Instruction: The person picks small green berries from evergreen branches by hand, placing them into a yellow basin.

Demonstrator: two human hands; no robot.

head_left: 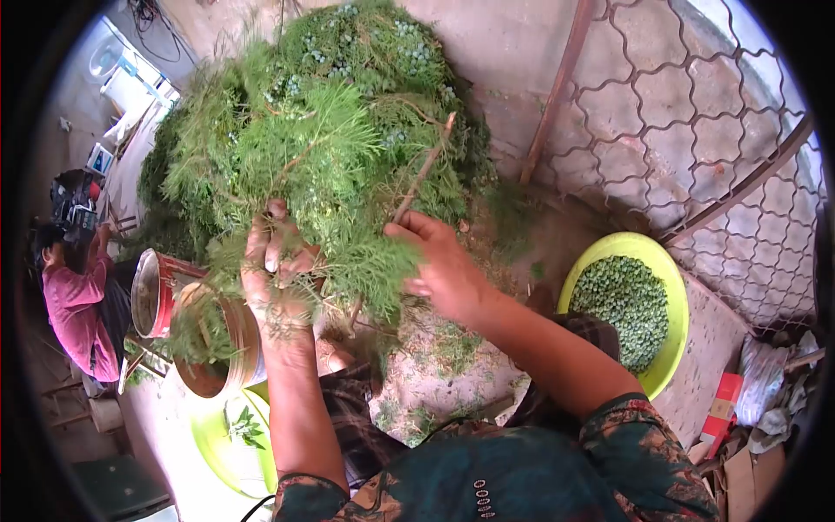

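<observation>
— Green, item one: a bunch of feathery conifer sprigs (348, 252), held at centre frame in front of a large heap of the same greenery (322, 113). Held how?

— Left hand (277, 283): fingers curled up into the foliage from below, closed on the bunch. Right hand (439, 261): fingers bent around the right side of the bunch, thumb near a thin brown twig (424, 170) that rises slantwise out of the heap.

— Heap, details?

— Pale blue-green berries (348, 48) scattered through its upper part. It stands against a pinkish wall (513, 52).

— Containers?

— Yellow-green basin (674, 287), right of the right forearm, holding small round green berries (626, 304). A second yellow-green basin (217, 444) low left, with a few sprigs in it. Above that, a round brown sieve (217, 357) tilted on edge, some greenery hanging over it, and a red-sided tin (156, 291) just beside it.

— Surroundings?

— Metal mesh fence (704, 130) at upper right. Loose green bits strewn on the ground (435, 365) beneath the hands. Cardboard and red packets (726, 409) at the far right edge.

— Anyone else?

— One person in a pink top (74, 309), far left, well apart from the bunch; their hands are too small to tell.
</observation>
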